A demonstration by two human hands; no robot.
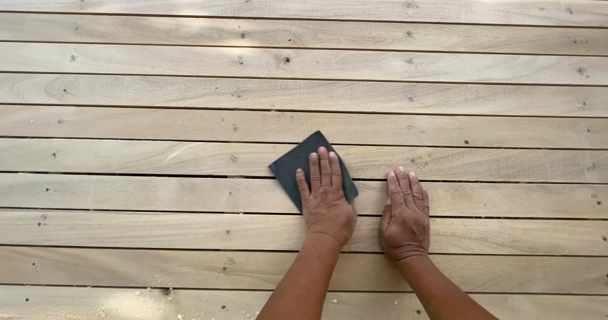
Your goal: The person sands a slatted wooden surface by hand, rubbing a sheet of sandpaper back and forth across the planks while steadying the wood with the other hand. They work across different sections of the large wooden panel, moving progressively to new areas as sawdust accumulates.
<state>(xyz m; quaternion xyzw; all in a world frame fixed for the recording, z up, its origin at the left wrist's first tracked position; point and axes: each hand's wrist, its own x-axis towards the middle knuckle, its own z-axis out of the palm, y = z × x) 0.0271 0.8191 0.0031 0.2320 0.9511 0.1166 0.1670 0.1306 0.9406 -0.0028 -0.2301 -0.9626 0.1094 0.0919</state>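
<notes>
A dark grey square sheet of sandpaper [296,163] lies on pale wooden planks [158,155], turned like a diamond across the gap between two boards. My left hand [326,203] lies flat on its lower right part, fingers straight and together, pressing it to the wood. My right hand [405,219] rests palm down on the bare plank just to the right, fingers extended, holding nothing. The two hands are a small gap apart.
Long horizontal planks with narrow dark gaps fill the whole view, dotted with nail heads and a few knots [285,59]. Sawdust and small wood crumbs [126,301] lie on the nearest plank at the bottom left.
</notes>
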